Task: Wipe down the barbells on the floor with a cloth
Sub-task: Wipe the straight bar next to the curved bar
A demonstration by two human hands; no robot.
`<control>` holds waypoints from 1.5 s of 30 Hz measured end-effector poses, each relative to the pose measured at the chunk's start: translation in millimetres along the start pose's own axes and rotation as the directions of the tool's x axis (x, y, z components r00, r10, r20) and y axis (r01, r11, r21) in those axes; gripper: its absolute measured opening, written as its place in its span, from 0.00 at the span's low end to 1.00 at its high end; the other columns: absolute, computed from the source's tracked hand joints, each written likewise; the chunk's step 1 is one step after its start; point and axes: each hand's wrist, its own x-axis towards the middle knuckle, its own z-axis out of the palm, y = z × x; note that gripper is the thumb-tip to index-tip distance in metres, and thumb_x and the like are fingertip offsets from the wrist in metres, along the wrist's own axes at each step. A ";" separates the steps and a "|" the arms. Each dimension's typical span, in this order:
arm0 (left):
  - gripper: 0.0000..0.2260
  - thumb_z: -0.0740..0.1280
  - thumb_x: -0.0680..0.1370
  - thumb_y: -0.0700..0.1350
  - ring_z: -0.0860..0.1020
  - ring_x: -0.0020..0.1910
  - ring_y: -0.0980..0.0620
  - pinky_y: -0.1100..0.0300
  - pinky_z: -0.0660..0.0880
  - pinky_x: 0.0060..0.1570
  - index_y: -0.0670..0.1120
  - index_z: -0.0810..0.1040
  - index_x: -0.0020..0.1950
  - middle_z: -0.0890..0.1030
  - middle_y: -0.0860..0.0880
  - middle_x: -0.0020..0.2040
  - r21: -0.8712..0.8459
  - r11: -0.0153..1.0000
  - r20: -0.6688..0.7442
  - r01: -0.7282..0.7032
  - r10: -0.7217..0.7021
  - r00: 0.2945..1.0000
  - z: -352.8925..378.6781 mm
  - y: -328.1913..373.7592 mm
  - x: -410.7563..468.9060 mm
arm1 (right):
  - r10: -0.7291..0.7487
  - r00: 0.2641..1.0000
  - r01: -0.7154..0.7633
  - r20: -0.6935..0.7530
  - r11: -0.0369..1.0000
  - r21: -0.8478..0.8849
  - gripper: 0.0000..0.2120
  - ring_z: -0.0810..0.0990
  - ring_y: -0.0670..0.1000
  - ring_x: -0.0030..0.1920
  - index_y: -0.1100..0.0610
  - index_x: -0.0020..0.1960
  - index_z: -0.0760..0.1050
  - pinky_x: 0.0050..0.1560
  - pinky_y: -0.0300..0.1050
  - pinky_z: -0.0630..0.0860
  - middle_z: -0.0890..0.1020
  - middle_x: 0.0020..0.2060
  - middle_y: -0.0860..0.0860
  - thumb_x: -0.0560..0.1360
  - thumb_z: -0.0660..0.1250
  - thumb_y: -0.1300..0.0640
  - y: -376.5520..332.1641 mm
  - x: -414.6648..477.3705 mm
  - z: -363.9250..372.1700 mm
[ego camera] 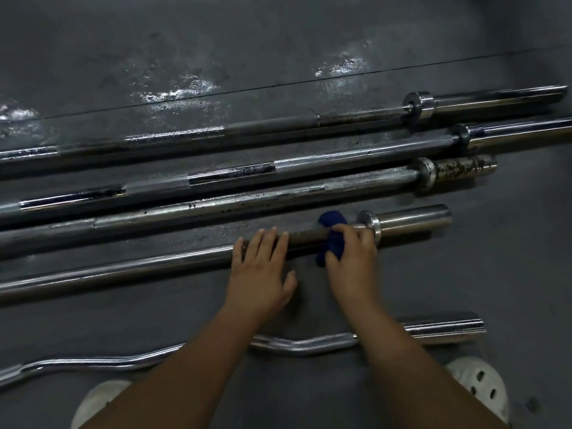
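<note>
- Head view looked down on a dark floor where four straight barbells lay side by side, running from the left edge up toward the right edge.
- The fourth bar, nearest the person among the straight ones, carried both hands near its right end.
- The right hand curled its grip round a blue cloth, which was wrapped over the shaft just beside the collar of the sleeve.
- The left hand lay flat with straight fingers across the same shaft, just left of the cloth, its thumb spread on the floor.
- The third bar showed dark spots along its shaft and a rusty sleeve.
- The two farthest bars lay beyond it, their sleeves reaching toward the right edge.
- A curl bar with a wavy shaft lay closest to the person, under both forearms.
- Two pale shoes with holes showed at the bottom edge of the floor.
- Bright glare patches marked the far floor.
</note>
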 end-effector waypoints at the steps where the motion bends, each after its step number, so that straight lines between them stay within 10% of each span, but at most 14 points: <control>1: 0.30 0.57 0.73 0.56 0.67 0.72 0.43 0.41 0.59 0.73 0.46 0.69 0.74 0.69 0.45 0.74 -0.025 1.000 -0.031 -0.007 0.006 1.000 -3.1 -1.8 2.5 | 0.004 1.000 -0.004 -0.002 1.000 0.002 0.23 0.73 0.57 0.59 0.50 0.63 0.73 0.59 0.55 0.75 0.68 0.59 0.53 0.70 0.71 0.62 -1.6 -1.1 1.0; 7: 0.32 0.64 0.68 0.51 0.69 0.67 0.42 0.45 0.61 0.71 0.45 0.71 0.72 0.71 0.45 0.68 -0.017 0.999 -0.086 -0.048 0.046 0.995 -4.5 -6.1 4.9 | 0.082 0.994 -0.074 -0.077 0.992 0.099 0.23 0.73 0.57 0.59 0.53 0.64 0.74 0.63 0.54 0.73 0.68 0.61 0.54 0.70 0.70 0.63 -6.2 4.9 12.1; 11: 0.37 0.61 0.68 0.57 0.63 0.72 0.42 0.47 0.47 0.76 0.46 0.65 0.76 0.66 0.45 0.73 -0.074 0.995 -0.017 -0.060 0.059 0.998 -3.7 -14.6 12.9 | -0.120 0.990 0.117 0.075 0.992 0.047 0.26 0.72 0.56 0.58 0.54 0.66 0.73 0.62 0.51 0.73 0.68 0.60 0.54 0.69 0.71 0.62 -6.1 15.7 11.1; 14: 0.37 0.58 0.69 0.58 0.60 0.74 0.45 0.52 0.41 0.76 0.47 0.63 0.78 0.64 0.47 0.74 -0.162 0.985 0.002 -0.066 0.067 0.998 -7.6 -24.1 23.0 | 0.082 0.992 -0.077 -0.092 0.995 0.062 0.25 0.73 0.60 0.59 0.56 0.65 0.73 0.63 0.53 0.72 0.69 0.60 0.56 0.69 0.69 0.65 -0.7 25.4 6.3; 19: 0.32 0.63 0.70 0.52 0.69 0.69 0.43 0.45 0.60 0.73 0.42 0.71 0.72 0.71 0.44 0.70 -0.207 0.972 -0.111 -0.108 0.086 0.990 -5.3 -27.4 16.0 | -0.233 0.962 0.222 0.144 0.971 0.090 0.24 0.74 0.58 0.58 0.57 0.64 0.73 0.63 0.50 0.71 0.71 0.59 0.56 0.68 0.70 0.64 -20.5 16.8 21.7; 23: 0.27 0.64 0.69 0.51 0.74 0.60 0.44 0.50 0.65 0.66 0.45 0.77 0.67 0.76 0.47 0.63 -0.260 0.965 -0.162 -0.017 -0.026 0.987 -9.0 -19.5 21.8 | 0.173 0.975 -0.143 -0.136 0.968 0.206 0.20 0.74 0.60 0.57 0.57 0.59 0.73 0.62 0.52 0.71 0.72 0.56 0.56 0.68 0.69 0.65 -17.2 16.0 20.6; 27: 0.25 0.66 0.67 0.48 0.73 0.57 0.45 0.49 0.67 0.62 0.48 0.77 0.65 0.76 0.48 0.60 -0.261 0.965 -0.145 0.020 -0.060 0.988 -7.3 -13.4 19.7 | -0.216 0.962 0.202 0.167 0.975 0.097 0.20 0.73 0.57 0.58 0.56 0.61 0.73 0.62 0.50 0.70 0.71 0.58 0.55 0.69 0.69 0.62 -40.8 1.1 26.4; 32: 0.26 0.67 0.67 0.47 0.74 0.55 0.45 0.48 0.70 0.58 0.47 0.77 0.65 0.75 0.48 0.59 -0.235 0.972 -0.125 -0.004 -0.026 0.992 -9.4 -16.8 10.7 | 0.131 0.975 -0.141 -0.178 0.989 -0.047 0.21 0.68 0.61 0.64 0.59 0.63 0.77 0.65 0.51 0.69 0.70 0.65 0.58 0.69 0.71 0.62 -10.3 12.6 6.4; 36: 0.28 0.67 0.66 0.48 0.74 0.59 0.43 0.47 0.71 0.61 0.46 0.77 0.67 0.75 0.46 0.63 -0.162 0.985 -0.092 -0.055 0.041 0.995 -10.8 -17.9 -7.2 | -0.256 0.964 0.265 0.074 0.950 -0.163 0.23 0.69 0.60 0.62 0.59 0.62 0.77 0.65 0.53 0.69 0.73 0.62 0.57 0.67 0.71 0.60 -21.0 -2.6 16.5; 41: 0.29 0.63 0.68 0.47 0.71 0.65 0.44 0.49 0.64 0.66 0.46 0.74 0.70 0.73 0.46 0.66 -0.054 0.999 -0.081 -0.006 0.002 0.997 -15.3 -39.9 -33.1 | 0.092 0.987 -0.104 -0.134 0.991 -0.081 0.22 0.69 0.61 0.64 0.60 0.65 0.75 0.66 0.54 0.69 0.71 0.64 0.59 0.71 0.70 0.62 -2.5 0.7 4.3; 45: 0.31 0.64 0.66 0.46 0.71 0.65 0.43 0.48 0.64 0.68 0.45 0.74 0.70 0.73 0.45 0.67 -0.066 0.998 -0.064 0.018 -0.023 0.998 -15.6 -41.5 -38.2 | -0.212 0.970 0.226 0.119 0.967 -0.121 0.23 0.69 0.59 0.60 0.58 0.64 0.76 0.62 0.52 0.70 0.72 0.62 0.57 0.69 0.70 0.62 -32.4 -16.9 25.6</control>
